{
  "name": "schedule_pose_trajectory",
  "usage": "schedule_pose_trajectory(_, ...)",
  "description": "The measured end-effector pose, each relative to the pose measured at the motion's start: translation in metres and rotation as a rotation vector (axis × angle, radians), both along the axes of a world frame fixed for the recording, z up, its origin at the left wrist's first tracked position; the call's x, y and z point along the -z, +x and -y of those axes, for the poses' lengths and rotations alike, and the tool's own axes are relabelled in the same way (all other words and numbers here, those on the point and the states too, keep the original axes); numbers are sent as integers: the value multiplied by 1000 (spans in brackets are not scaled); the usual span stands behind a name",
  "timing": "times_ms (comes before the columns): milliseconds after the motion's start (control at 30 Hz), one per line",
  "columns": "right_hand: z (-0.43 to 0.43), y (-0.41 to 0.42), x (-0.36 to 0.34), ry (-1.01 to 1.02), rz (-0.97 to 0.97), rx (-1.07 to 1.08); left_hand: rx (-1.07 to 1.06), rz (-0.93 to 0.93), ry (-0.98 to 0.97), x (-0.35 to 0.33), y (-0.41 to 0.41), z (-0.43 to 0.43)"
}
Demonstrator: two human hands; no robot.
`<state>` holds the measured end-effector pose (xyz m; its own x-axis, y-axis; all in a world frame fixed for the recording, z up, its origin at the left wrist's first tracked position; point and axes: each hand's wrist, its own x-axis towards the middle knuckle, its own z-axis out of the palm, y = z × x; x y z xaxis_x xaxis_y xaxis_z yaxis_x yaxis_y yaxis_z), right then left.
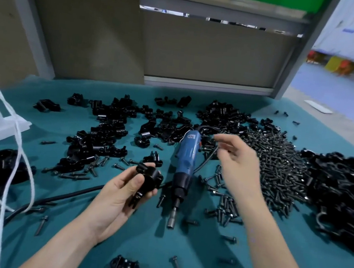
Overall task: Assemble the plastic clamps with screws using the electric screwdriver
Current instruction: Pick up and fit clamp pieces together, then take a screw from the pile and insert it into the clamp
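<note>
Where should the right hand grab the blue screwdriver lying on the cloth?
Grip the screwdriver by its blue barrel mid-length, from above on its right. It lies flat, bit toward the person, cord leaving the far end, so the barrel is exposed. The right hand hovers just beside it.

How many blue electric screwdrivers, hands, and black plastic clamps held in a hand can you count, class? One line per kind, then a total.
1 blue electric screwdriver
2 hands: left hand, right hand
1 black plastic clamp, gripped by the left hand
Total: 4
</note>
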<state>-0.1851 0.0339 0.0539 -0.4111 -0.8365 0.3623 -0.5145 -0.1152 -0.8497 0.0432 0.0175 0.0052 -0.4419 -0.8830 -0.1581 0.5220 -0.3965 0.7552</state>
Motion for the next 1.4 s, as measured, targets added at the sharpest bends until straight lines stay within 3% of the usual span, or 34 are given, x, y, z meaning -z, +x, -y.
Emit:
schedule_pose_trajectory(67, 11, -44, 8, 194, -134, 177, -1, 17, 3, -1, -1, 0)
schedule_pose_trajectory(200, 24, -107, 26, 468, -409, 260, -12, 12, 14, -3, -2, 0)
schedule_pose_trajectory(600, 48, -118, 28, 590, -721, 180, -18, 9, 34, -4, -1, -1)
schedule_pose_trajectory(800, 54, -105, 23, 645, -1209, 95, -7, 15, 38, -6, -1, -2)
schedule_pose_trajectory(867, 54, -103, 24, 643, -1152, 102, -5, 23, 35, -7, -1, -3)
schedule_pose_trajectory(1000, 49, -110, 31, 558, -864, 128, -7, 32, 28, -10, -2, -5)
schedule_pose_trajectory(1167, 57, -109, 26, 617, -941, -3, 0, 15, 20, -10, -2, -6)
schedule_pose_trajectory(1300, 64, -104, 24, 676, -843, 45, 17, 13, 20, -10, -1, -7)
schedule_pose_trajectory(1400, 63, -93, 22, 517, -780, 114, 45, 23, 27, -9, 0, -6)
